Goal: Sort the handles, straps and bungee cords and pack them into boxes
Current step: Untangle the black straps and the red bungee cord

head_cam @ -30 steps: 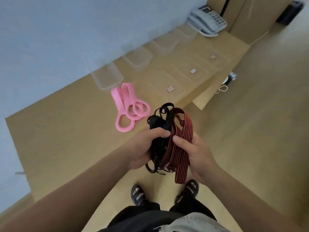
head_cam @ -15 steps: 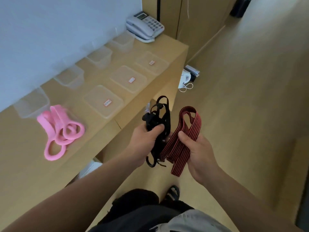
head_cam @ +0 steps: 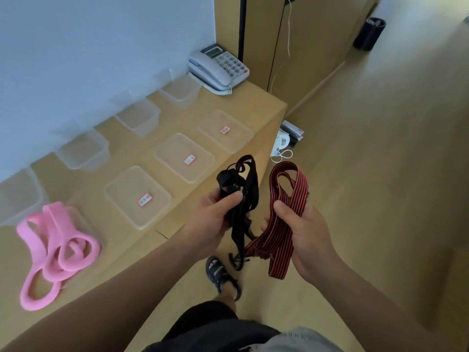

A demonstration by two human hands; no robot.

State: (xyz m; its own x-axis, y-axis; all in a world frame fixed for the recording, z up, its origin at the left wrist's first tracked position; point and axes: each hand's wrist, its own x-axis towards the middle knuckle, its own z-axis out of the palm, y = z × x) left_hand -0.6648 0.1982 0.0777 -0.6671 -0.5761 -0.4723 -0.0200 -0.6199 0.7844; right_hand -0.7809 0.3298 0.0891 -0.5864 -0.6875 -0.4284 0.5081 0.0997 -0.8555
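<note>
My left hand (head_cam: 212, 221) grips a bundle of black straps (head_cam: 241, 189) with hooks dangling below it. My right hand (head_cam: 302, 232) holds a folded bunch of red-and-black striped bungee cords (head_cam: 284, 204), thumb pressed over them. The two bundles are held apart, in the air just off the table's front edge. Several pink loop handles (head_cam: 57, 250) lie piled at the table's left. Clear plastic boxes (head_cam: 138, 118) stand in a row along the wall, and three clear lids (head_cam: 137, 196) with red-edged labels lie in front of them.
A wooden table (head_cam: 253, 105) carries a grey desk phone (head_cam: 218, 67) at its far corner. Wooden cabinets stand behind. On the floor lie a white device with cable (head_cam: 281, 146) and a dark bin (head_cam: 369, 34). My sandalled foot (head_cam: 222, 275) is below the hands.
The black straps and the striped cords, held together a second ago, are now separated, one bundle in each hand. The view has swung right along the table.
</note>
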